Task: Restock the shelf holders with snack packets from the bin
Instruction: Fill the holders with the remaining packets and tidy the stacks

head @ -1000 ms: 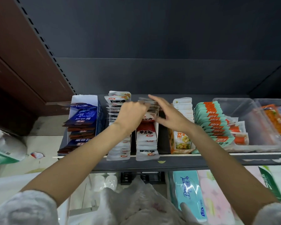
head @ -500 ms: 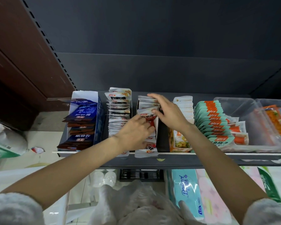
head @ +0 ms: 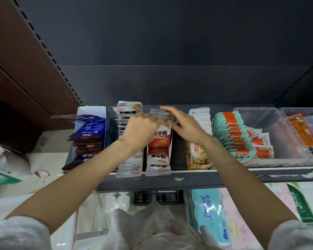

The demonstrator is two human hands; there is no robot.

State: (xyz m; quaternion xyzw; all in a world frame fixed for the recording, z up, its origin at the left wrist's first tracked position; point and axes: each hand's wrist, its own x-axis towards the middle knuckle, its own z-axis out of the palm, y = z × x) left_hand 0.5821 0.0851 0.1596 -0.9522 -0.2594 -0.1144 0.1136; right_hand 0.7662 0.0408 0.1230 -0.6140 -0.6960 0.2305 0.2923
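Observation:
Red-and-white snack packets (head: 158, 159) fill the middle holder on the dark shelf (head: 170, 179). My left hand (head: 141, 129) pinches the top of one red-and-white packet (head: 161, 137), which stands upright in that row; its fingertips are blurred. My right hand (head: 184, 127) reaches over the row with straight fingers and presses on the packets at the back (head: 159, 111). A crumpled clear plastic bag (head: 152, 226) sits below the shelf between my arms; its contents are hard to make out.
Left of the middle row stand white packets (head: 128, 165) and a box of blue packets (head: 90, 127). To the right are yellow-print packets (head: 199, 154), teal-and-orange packets (head: 231, 134) and clear bins (head: 260, 123). Tissue packs (head: 209, 213) lie on the lower shelf.
My left hand dipped toward the front of the middle row, then rose to its rear; a red-and-white packet now stands upright under it. My right hand stayed at the row's back.

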